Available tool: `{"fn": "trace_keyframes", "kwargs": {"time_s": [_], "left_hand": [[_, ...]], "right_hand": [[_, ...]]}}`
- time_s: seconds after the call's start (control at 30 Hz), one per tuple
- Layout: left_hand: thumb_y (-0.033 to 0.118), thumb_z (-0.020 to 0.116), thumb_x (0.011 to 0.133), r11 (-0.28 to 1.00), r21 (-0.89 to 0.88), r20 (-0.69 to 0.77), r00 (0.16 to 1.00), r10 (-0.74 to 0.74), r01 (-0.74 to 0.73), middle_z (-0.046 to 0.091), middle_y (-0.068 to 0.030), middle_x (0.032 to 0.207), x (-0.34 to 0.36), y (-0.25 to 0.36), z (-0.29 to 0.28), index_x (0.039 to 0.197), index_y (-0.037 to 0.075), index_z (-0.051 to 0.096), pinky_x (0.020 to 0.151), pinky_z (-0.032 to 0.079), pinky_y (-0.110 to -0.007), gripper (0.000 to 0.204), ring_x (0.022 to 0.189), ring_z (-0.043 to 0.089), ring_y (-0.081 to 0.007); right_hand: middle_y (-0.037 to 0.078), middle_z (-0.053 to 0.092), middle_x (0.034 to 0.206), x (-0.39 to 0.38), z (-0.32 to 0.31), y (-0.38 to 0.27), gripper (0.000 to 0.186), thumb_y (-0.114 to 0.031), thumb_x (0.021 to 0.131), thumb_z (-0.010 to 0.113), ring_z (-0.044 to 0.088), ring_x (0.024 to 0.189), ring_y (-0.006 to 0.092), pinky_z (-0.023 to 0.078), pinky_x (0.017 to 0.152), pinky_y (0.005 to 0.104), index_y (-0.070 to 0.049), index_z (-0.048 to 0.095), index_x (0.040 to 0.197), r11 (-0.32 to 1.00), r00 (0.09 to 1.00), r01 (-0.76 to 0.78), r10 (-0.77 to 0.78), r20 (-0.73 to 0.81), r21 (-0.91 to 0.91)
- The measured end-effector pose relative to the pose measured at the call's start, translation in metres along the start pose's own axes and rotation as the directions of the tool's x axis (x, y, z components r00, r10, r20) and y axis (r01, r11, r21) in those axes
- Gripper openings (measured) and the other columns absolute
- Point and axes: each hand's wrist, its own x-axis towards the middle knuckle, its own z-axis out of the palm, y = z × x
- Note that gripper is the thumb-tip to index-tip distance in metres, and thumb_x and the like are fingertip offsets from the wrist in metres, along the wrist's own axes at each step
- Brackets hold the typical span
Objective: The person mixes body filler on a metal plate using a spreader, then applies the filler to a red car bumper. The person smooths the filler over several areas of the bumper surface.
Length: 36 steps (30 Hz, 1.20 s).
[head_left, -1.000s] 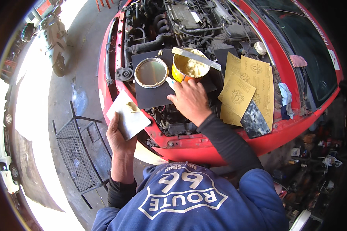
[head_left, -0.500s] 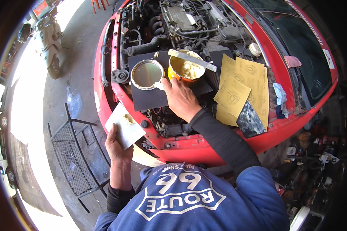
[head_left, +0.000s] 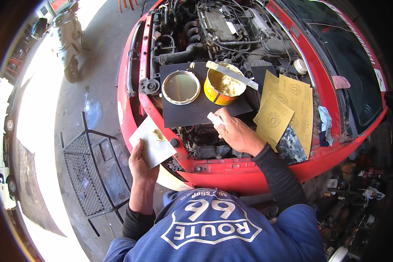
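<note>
Grip of your left hand (head_left: pixel 144 169) pinches a flat white square board (head_left: pixel 153 152) by its near side, likely keeping the cream paste dab (head_left: pixel 158 135) clear. Your right hand (head_left: pixel 239 133) pinches a small white tube-like piece (head_left: pixel 215 118), nearer you than the yellow cylindrical tub (head_left: pixel 216 94).

Left of the left hand (head_left: pixel 144 168), a black mesh-panelled metal frame (head_left: pixel 84 177) rests on the grey floor (head_left: pixel 104 65); a pale scooter (head_left: pixel 67 41) stands farther ahead, a white vehicle (head_left: pixel 1 168) farther left. Right of the right hand (head_left: pixel 239 134) are a light-blue cloth (head_left: pixel 324 118), a pink cloth (head_left: pixel 340 82) beyond and jumbled clutter (head_left: pixel 349 183).
</note>
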Motion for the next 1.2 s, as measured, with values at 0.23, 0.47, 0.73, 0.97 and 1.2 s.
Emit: {"fn": "trace_keyframes", "kwargs": {"time_s": [0.23, 0.47, 0.73, 0.97, 1.2], "left_hand": [[0.023, 0.054, 0.098, 1.000, 0.014, 0.008, 1.000, -0.020, 0.020, 0.063, -0.0118, 0.125, -0.005, -0.001, 0.000, 0.130, 0.000, 0.050, 0.102, 0.048, -0.043, 0.040, 0.113, 0.062, -0.0269], [0.023, 0.055, 0.097, 1.000, 0.004, 0.000, 1.000, -0.008, 0.008, 0.064, -0.0127, 0.124, -0.008, 0.003, -0.013, 0.129, -0.001, 0.051, 0.101, 0.049, -0.042, 0.040, 0.111, 0.063, -0.0271], [0.024, 0.055, 0.097, 0.998, 0.038, -0.006, 0.999, -0.041, 0.041, 0.062, -0.0110, 0.123, -0.007, -0.005, -0.005, 0.131, 0.001, 0.049, 0.101, 0.048, -0.044, 0.041, 0.112, 0.062, -0.0257], [0.023, 0.054, 0.098, 0.998, 0.052, 0.001, 0.999, -0.044, 0.044, 0.063, -0.0113, 0.122, -0.006, -0.007, -0.004, 0.130, 0.001, 0.050, 0.100, 0.048, -0.044, 0.040, 0.111, 0.062, -0.0259], [0.023, 0.058, 0.096, 0.998, 0.046, 0.003, 0.999, -0.049, 0.049, 0.064, -0.0112, 0.123, -0.002, -0.007, -0.006, 0.129, 0.000, 0.051, 0.101, 0.048, -0.042, 0.041, 0.111, 0.063, -0.0263]], "right_hand": [[0.027, 0.066, 0.104, 0.025, 0.006, 0.001, 0.029, -0.024, 0.100, 0.050, 0.062, 0.100, 0.0444, 0.049, 0.081, 0.0490, -0.001, 0.043, 0.117, 0.996, 0.984, 0.004, -0.020, -0.175, -0.094], [0.022, 0.068, 0.103, 0.033, 0.012, 0.002, 0.030, -0.025, 0.099, 0.051, 0.064, 0.097, 0.0412, 0.051, 0.082, 0.0481, -0.001, 0.043, 0.116, 0.987, 0.991, 0.045, -0.064, -0.120, -0.154], [0.020, 0.068, 0.088, 0.035, 0.003, -0.007, 0.025, -0.026, 0.097, 0.052, 0.066, 0.083, 0.0406, 0.052, 0.072, 0.0504, -0.003, 0.048, 0.105, 0.888, 0.999, 0.024, -0.043, -0.032, -0.459], [0.019, 0.067, 0.081, 0.036, 0.001, -0.002, 0.023, -0.028, 0.097, 0.051, 0.066, 0.076, 0.0388, 0.052, 0.067, 0.0518, -0.005, 0.050, 0.101, 0.874, 0.991, 0.044, -0.100, -0.091, -0.484], [0.016, 0.066, 0.073, 0.041, 0.006, -0.002, 0.027, -0.033, 0.098, 0.051, 0.067, 0.070, 0.0364, 0.051, 0.061, 0.0512, -0.006, 0.053, 0.095, 0.830, 0.986, 0.075, -0.144, -0.081, -0.553]]}}
